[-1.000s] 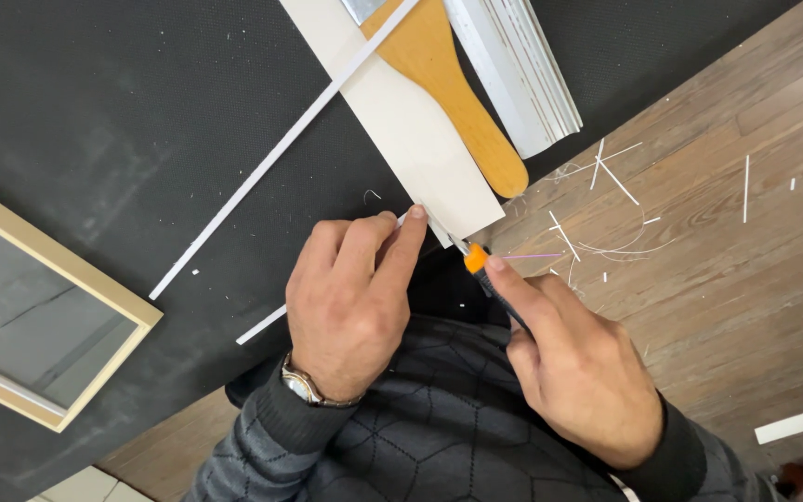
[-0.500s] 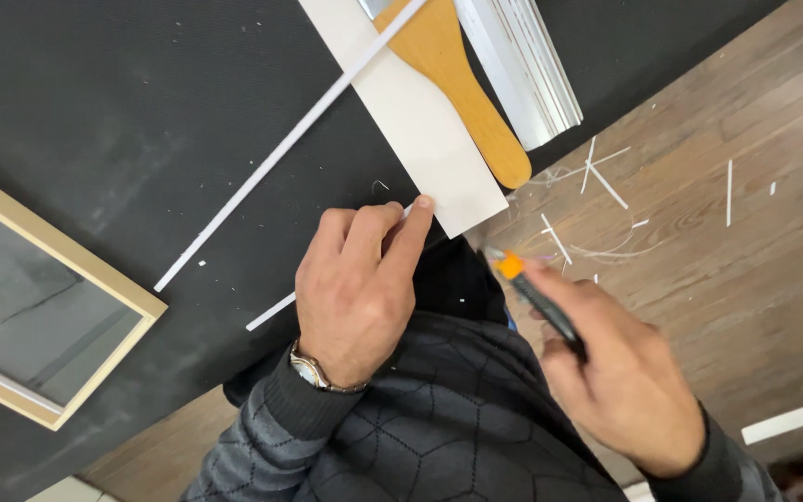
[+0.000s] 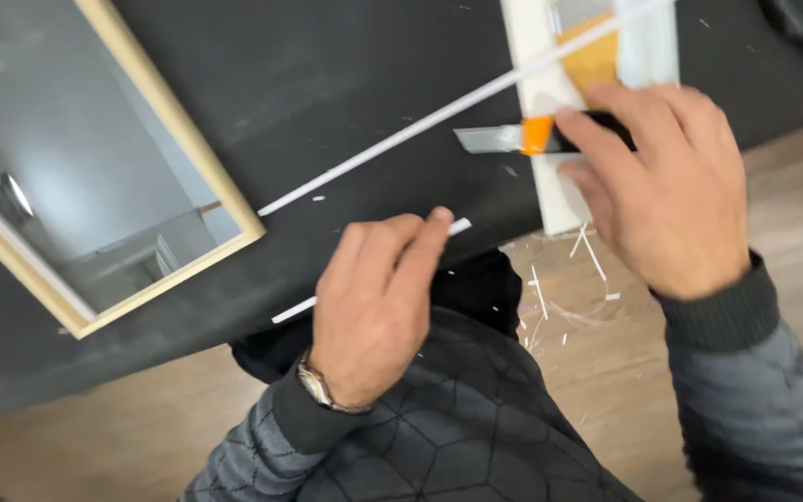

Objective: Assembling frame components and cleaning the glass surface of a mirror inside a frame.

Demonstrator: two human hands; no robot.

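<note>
Bottom centre: grey patterned sweater sleeves, wristwatch (image 3: 316, 384) on the left wrist. Left hand (image 3: 369, 307), centre of frame, fingers together & curled, index fingertip pressing on a short white strip (image 3: 457, 226) lying on the black tabletop (image 3: 327, 102); rest of the strip runs under the hand, other end shows lower left of it. Right of centre, lower: white slivers (image 3: 587, 251) scattered on the wood floor (image 3: 606, 372). Upper right: right hand (image 3: 666, 186), fingers clamped on a utility knife (image 3: 536, 137) w/ orange collar, blade out, pointing left over the tabletop. Knife sits across a white board (image 3: 536, 65). Long thin white strip (image 3: 401, 130) runs diag. from centre to upper right. Left: light-wood-framed mirror (image 3: 178, 121) flat on the tabletop.
</note>
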